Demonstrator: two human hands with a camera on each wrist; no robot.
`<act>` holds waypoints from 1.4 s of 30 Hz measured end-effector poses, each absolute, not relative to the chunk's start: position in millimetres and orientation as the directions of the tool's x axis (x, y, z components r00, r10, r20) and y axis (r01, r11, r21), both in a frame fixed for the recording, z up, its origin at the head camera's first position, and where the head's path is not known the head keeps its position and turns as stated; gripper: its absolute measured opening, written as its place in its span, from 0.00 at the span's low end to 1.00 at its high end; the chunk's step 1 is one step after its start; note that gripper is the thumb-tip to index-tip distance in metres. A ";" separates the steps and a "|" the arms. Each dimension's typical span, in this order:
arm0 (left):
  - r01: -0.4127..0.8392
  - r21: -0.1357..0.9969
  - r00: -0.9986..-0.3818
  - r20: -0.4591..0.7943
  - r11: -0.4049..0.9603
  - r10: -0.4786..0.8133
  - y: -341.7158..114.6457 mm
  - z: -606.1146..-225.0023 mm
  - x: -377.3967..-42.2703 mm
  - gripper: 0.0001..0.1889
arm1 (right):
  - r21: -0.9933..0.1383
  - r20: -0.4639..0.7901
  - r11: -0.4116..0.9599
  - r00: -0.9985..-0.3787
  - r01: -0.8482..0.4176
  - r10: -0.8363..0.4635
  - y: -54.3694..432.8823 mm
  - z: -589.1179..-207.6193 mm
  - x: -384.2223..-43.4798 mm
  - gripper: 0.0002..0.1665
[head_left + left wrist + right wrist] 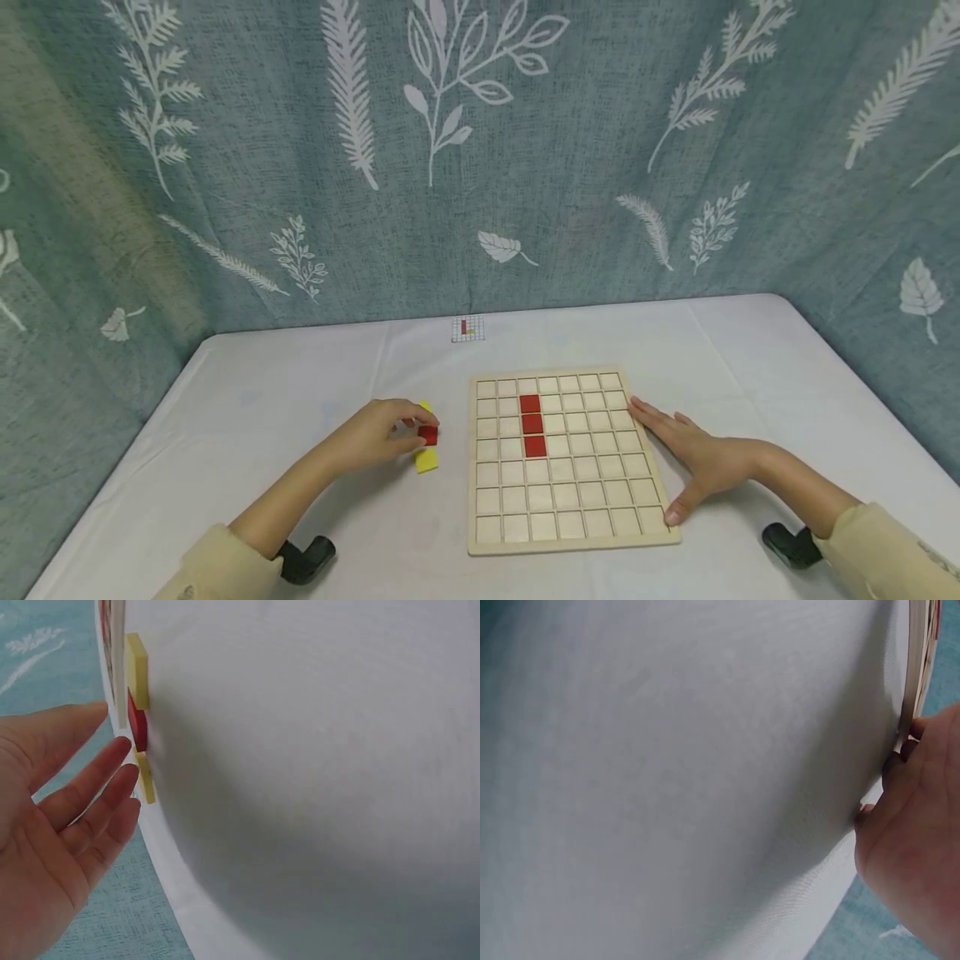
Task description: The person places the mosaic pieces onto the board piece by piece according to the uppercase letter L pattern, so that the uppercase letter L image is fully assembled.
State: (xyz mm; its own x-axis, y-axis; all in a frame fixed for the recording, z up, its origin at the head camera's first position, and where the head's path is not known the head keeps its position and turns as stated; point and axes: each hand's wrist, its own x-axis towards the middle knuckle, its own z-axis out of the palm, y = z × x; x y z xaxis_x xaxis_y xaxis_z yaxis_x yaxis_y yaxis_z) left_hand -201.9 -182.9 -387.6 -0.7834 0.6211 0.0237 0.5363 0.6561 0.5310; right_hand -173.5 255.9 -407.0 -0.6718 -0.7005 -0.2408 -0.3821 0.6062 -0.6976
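My left hand (pixel 386 432) is over a small group of square tiles to the left of the board. Its thumb and fingers are spread apart around a red tile (pixel 427 435), with no firm pinch visible. A yellow tile (pixel 426 461) lies on the near side, and part of another yellow tile (pixel 426 407) shows beyond the fingers. In the left wrist view, the red tile (pixel 137 724) lies between two yellow ones. My right hand (pixel 701 458) rests, fingers spread, against the right edge of the wooden grid board (pixel 573 546). Three red tiles (pixel 532 423) form a column on it.
A small printed grid card (pixel 468 328) with red and yellow marks lies near the back of the white table (pixel 300 367). Behind the table hangs a green curtain (pixel 570 217) with white leaf prints. Black devices (pixel 307 560) are at both wrists.
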 end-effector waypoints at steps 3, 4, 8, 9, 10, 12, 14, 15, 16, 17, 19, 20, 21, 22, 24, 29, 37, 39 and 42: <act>0.541 0.510 -0.782 0.013 0.669 0.623 -182.4 -389.8 -203.2 0.11 | -0.701 -0.233 0.599 -0.669 -0.388 -0.706 256.0 -406.7 -173.4 0.77; 0.542 0.501 -0.783 0.008 0.675 0.622 -182.1 -390.1 -203.5 0.12 | -0.702 -0.230 0.596 -0.668 -0.390 -0.708 256.2 -406.7 -173.4 0.77; 0.537 0.484 -0.787 -0.006 0.691 0.616 -180.7 -390.7 -204.3 0.16 | -0.714 -0.224 0.585 -0.665 -0.386 -0.713 256.4 -406.5 -172.7 0.76; 0.530 0.488 -0.791 -0.010 0.694 0.612 -180.6 -390.8 -204.4 0.16 | -0.716 -0.224 0.583 -0.665 -0.384 -0.713 256.5 -406.5 -172.5 0.76; 0.524 0.493 -0.794 -0.011 0.694 0.608 -180.5 -391.1 -204.4 0.17 | -0.715 -0.225 0.584 -0.665 -0.383 -0.712 256.4 -406.4 -172.3 0.76; 0.519 0.506 -0.797 -0.003 0.689 0.604 -180.6 -392.4 -204.6 0.17 | -0.717 -0.227 0.585 -0.666 -0.379 -0.710 256.2 -406.3 -172.2 0.76; 0.512 0.523 -0.802 0.007 0.681 0.598 -180.7 -394.7 -205.0 0.16 | -0.716 -0.230 0.588 -0.668 -0.377 -0.708 256.3 -406.6 -172.0 0.77; 0.509 0.531 -0.804 0.013 0.678 0.594 -180.9 -396.1 -205.3 0.16 | -0.714 -0.229 0.589 -0.669 -0.379 -0.707 256.3 -406.7 -172.1 0.77; 0.505 0.541 -0.807 0.020 0.672 0.591 -181.0 -397.4 -205.7 0.16 | -0.713 -0.229 0.590 -0.669 -0.380 -0.707 256.4 -406.7 -172.1 0.77; 0.499 0.554 -0.810 0.025 0.666 0.586 -181.3 -398.7 -206.0 0.16 | -0.713 -0.229 0.590 -0.669 -0.380 -0.707 256.4 -406.8 -172.2 0.76; 0.479 0.586 -0.819 0.031 0.654 0.573 -181.7 -400.9 -206.7 0.16 | -0.714 -0.228 0.588 -0.668 -0.380 -0.708 256.5 -406.8 -172.2 0.76; 0.470 0.599 -0.823 0.032 0.648 0.568 -182.0 -401.9 -207.0 0.16 | -0.715 -0.227 0.588 -0.668 -0.380 -0.708 256.4 -406.7 -172.2 0.76; 0.463 0.611 -0.826 0.034 0.642 0.563 -182.2 -402.8 -207.3 0.16 | -0.716 -0.227 0.586 -0.668 -0.379 -0.709 256.4 -406.6 -172.2 0.76; 0.458 0.618 -0.828 0.036 0.639 0.559 -182.4 -403.6 -207.5 0.17 | -0.717 -0.227 0.586 -0.668 -0.378 -0.709 256.4 -406.5 -172.1 0.76; 0.451 0.630 -0.832 0.039 0.632 0.554 -182.6 -404.7 -207.3 0.17 | -0.718 -0.227 0.586 -0.669 -0.376 -0.708 256.3 -406.3 -171.9 0.76; 0.444 0.640 -0.841 0.055 0.627 0.539 -182.1 -406.5 -205.1 0.16 | -0.718 -0.228 0.586 -0.669 -0.374 -0.707 256.6 -406.1 -171.9 0.76; 0.466 0.638 -0.841 0.104 0.614 0.530 -181.5 -413.0 -204.4 0.16 | -0.718 -0.235 0.590 -0.670 -0.368 -0.704 256.9 -405.9 -171.3 0.76; 0.453 0.635 -0.849 0.091 0.626 0.521 -181.1 -412.8 -204.2 0.15 | -0.715 -0.240 0.595 -0.671 -0.366 -0.701 256.8 -406.2 -171.8 0.76; 0.425 0.634 -0.862 0.065 0.646 0.503 -180.5 -412.1 -203.4 0.15 | -0.711 -0.249 0.604 -0.675 -0.360 -0.695 257.0 -407.0 -172.4 0.77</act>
